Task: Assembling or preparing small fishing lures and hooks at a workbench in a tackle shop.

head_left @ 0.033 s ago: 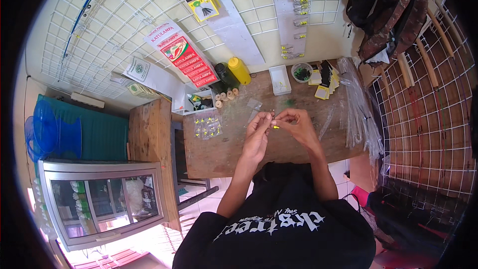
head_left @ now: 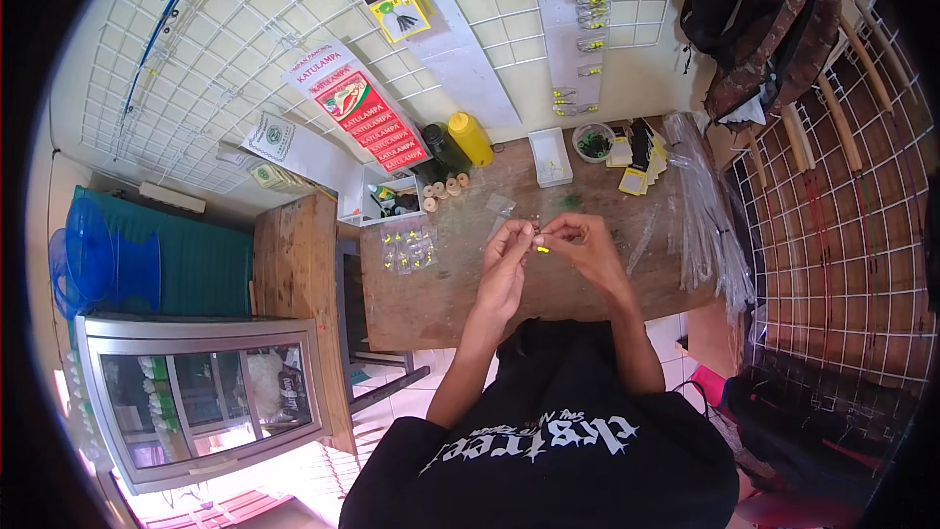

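Note:
Both hands meet in front of me, over the near part of the wooden table (head_left: 460, 309). My left hand (head_left: 508, 253) is closed in a pinch, its thumb and fingertips on a small item I cannot make out. Against it, my right hand (head_left: 580, 241) pinches too, with its fingers bent. Just below the right fingertips shows a small piece with bright yellow beads (head_left: 542, 249); the rest of it is hidden by the fingers. A small clear plastic bag (head_left: 500, 206) lies beyond my left hand. To the left are several clear packets with yellow beads (head_left: 408, 248).
Along the back stand a yellow bottle (head_left: 471, 140), a dark bottle (head_left: 446, 151), wooden spools (head_left: 443, 192), a white tray (head_left: 550, 159) and a round tub (head_left: 592, 143). Yellow-black cards (head_left: 639, 157) and long plastic sleeves (head_left: 700, 225) lie right. A glass cabinet (head_left: 206, 392) stands left.
The yellow beads below my right fingertips show a little more. My hands stay in nearly the same place.

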A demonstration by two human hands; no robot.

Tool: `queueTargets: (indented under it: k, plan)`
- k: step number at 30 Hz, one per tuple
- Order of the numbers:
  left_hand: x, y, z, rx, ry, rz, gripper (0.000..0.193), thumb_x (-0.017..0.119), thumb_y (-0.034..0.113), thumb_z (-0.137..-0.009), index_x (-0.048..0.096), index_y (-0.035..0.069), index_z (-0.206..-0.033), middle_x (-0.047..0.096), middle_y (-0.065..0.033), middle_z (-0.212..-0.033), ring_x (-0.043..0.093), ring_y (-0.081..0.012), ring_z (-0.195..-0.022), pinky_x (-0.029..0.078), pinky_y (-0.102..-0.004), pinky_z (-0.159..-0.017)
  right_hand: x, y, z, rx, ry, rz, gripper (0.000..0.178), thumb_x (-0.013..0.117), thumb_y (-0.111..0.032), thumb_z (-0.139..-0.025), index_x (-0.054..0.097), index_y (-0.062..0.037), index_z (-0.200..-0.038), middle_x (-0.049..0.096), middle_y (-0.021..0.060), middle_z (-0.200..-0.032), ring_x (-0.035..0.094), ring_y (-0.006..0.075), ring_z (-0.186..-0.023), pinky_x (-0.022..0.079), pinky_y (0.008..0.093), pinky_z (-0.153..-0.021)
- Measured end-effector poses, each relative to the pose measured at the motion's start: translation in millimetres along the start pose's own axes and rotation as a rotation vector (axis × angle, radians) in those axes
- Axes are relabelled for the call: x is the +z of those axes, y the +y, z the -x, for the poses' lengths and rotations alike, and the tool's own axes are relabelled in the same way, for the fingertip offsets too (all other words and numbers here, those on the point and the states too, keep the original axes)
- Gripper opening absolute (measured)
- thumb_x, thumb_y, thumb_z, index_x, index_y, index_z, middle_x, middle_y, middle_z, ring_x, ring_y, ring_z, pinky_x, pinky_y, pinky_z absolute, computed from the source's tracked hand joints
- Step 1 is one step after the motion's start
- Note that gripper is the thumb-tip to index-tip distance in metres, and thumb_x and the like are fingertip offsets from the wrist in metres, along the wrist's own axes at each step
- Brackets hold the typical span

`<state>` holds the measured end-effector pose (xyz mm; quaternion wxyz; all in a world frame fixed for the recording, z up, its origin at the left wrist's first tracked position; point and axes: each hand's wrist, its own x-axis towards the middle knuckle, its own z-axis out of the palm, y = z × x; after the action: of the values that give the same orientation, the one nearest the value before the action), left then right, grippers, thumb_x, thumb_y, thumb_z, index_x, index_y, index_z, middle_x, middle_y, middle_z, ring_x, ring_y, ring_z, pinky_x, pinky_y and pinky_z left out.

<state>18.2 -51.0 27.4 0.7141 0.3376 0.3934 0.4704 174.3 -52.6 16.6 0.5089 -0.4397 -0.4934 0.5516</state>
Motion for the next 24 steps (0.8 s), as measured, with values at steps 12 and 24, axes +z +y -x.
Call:
queueTargets:
  k: [12,24]
  plan:
    - [0.9,30.7,-3.4,0.202,-0.053,-0.202,0.032,0.068,0.009,-0.087,0.054,0.004,-0.115,0.065,-0.0067,-0.104,0.056,-0.0089,-0.097,0.041,-0.0250,-0.083,-0.6,-6.2,1.7,-0.027,-0.013,0.047,0.010,0.071,-0.011,-0.082,0.069,-0.0019,-0.083,0.067,0.0001,-0.076,0.055,0.0045,-0.073,0.042,0.0233,-0.070]
    - [1.3,38.8,-8.8,0.256,-0.011,-0.425,0.033,0.071,-0.001,-0.081,0.056,0.001,-0.110,0.067,-0.0029,-0.084,0.056,-0.0050,-0.075,0.043,-0.0205,-0.071,2.0,-4.0,0.7,-0.048,-0.004,-0.032,0.013,0.073,-0.014,-0.080,0.069,-0.0019,-0.082,0.067,0.0008,-0.075,0.058,0.0055,-0.074,0.044,0.0245,-0.067]
